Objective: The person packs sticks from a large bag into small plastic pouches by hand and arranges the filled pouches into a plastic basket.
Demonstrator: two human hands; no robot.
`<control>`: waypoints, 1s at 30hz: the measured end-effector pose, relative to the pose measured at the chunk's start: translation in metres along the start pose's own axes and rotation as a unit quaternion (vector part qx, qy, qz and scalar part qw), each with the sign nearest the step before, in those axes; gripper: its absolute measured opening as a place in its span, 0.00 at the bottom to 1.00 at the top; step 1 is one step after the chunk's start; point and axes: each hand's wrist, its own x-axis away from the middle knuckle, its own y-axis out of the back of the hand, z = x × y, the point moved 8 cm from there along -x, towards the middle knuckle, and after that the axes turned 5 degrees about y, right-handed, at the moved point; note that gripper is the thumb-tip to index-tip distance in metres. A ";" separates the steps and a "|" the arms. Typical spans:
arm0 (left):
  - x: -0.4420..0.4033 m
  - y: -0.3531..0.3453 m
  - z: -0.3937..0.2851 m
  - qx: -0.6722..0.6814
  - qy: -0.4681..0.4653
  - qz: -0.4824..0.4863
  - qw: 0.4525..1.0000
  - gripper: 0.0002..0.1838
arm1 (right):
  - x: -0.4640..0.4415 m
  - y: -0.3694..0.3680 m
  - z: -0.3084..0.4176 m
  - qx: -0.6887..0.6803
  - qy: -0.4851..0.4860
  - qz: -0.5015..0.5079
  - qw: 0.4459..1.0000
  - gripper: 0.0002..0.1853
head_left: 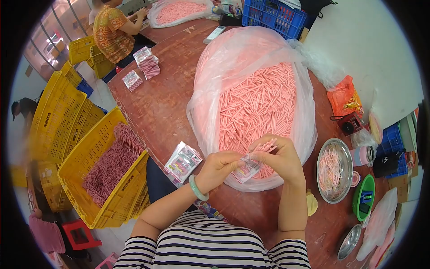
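Observation:
Pinched in my left hand (221,165) is the edge of a small clear printed packet (245,171), held at its upper end. My right hand (281,158) grips a small bunch of thin pink sticks (267,147) right at that same end of the packet. Both hands are over the near edge of a large clear plastic bag (204,103) heaped with loose pink sticks (257,107). A stack of flat printed packets (183,162) lies on the table just left of my left hand.
More packet stacks (147,62) lie at the far left of the red table (165,107). A yellow crate (71,179) of darker pink sticks stands left. On the right are a metal bowl (320,175) and green basin (355,206). A person (114,31) sits across.

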 end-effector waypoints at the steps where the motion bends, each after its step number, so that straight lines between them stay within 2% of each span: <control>1: -0.002 -0.001 0.002 0.018 0.005 0.005 1.000 0.10 | 0.001 -0.001 0.004 0.005 -0.010 0.005 1.000 0.09; 4: -0.004 -0.003 0.001 0.074 0.037 -0.002 0.997 0.10 | 0.001 0.002 0.010 0.020 0.011 0.000 1.000 0.10; 10: -0.010 -0.008 -0.002 0.145 0.037 -0.001 0.989 0.11 | 0.005 0.019 0.019 0.044 0.043 -0.060 0.996 0.10; 16: -0.015 -0.013 0.004 0.168 0.041 -0.019 0.985 0.10 | 0.011 0.024 0.027 0.077 0.083 -0.075 0.991 0.11; 19: -0.016 -0.013 0.002 0.124 0.032 -0.005 0.992 0.09 | 0.015 0.024 0.029 0.046 0.069 -0.076 0.994 0.12; 22: -0.017 -0.019 -0.011 0.087 -0.025 -0.025 0.996 0.08 | 0.020 0.036 0.025 0.013 0.054 -0.107 0.993 0.12; 25: -0.019 -0.016 -0.040 -0.074 -0.066 -0.058 0.993 0.08 | 0.024 0.053 0.022 -0.005 0.081 -0.134 0.988 0.12; 28: -0.034 -0.015 -0.007 0.081 0.062 0.024 0.995 0.10 | 0.027 0.056 0.020 -0.018 0.088 -0.138 0.986 0.11; 30: -0.033 -0.013 -0.010 0.103 0.057 0.023 0.993 0.11 | 0.028 0.054 0.017 -0.033 0.077 -0.145 0.986 0.10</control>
